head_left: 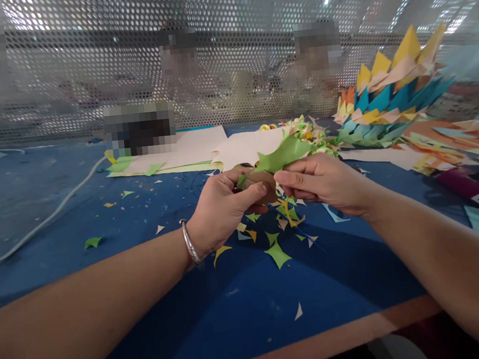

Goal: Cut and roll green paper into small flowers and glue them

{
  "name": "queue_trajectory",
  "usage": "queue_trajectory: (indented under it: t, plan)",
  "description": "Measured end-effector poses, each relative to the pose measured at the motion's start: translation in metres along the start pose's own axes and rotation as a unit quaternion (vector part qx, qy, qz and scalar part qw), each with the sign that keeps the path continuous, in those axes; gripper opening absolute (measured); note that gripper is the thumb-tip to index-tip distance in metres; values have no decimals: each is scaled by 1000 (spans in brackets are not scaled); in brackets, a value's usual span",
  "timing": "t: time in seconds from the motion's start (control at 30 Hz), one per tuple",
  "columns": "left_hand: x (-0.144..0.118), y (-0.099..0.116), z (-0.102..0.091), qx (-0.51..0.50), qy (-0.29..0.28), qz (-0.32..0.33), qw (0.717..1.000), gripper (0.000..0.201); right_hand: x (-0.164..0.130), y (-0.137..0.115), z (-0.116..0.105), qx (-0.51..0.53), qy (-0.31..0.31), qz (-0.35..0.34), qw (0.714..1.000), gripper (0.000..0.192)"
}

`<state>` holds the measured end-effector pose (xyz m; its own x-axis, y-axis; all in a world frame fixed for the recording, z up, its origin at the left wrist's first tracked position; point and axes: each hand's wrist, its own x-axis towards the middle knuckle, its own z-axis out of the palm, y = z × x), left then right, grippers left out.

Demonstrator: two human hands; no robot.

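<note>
A piece of green paper (pixel 285 152) with pointed, curved edges is held up between my two hands over the table. My left hand (pixel 228 194), a silver bracelet on its wrist, is closed with the thumb on a small tan-brown round-edged piece (pixel 260 182) lying against the green paper. From the right, my right hand (pixel 320 180) pinches the paper's edge, its fingertips close to my left thumb. Below both hands lie green paper scraps (pixel 278 255) and yellow scraps (pixel 222 253). What the left fingers touch behind the paper is hidden.
White paper sheets (pixel 197 144) lie at the back, beside a pile of green and cream cut pieces (pixel 307 133). A layered paper construction (pixel 396 96) stands back right, near a purple object (pixel 469 188). A white cable (pixel 64 202) crosses the left of the blue table (pixel 220 328).
</note>
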<state>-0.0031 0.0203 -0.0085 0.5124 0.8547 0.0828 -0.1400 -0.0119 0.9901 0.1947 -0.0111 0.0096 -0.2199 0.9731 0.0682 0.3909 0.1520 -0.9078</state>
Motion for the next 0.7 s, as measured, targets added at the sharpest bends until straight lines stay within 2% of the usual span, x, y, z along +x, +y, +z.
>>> queue_trajectory:
  t: [0.47,0.7]
  plan:
    - [1,-1,0,-41,-5,0,999,12,-1,-1,1,34,7,7,999,52]
    - [2,-3,-2,-42,-27,34,998,6,-1,-1,0,17,1,-15,1000,51]
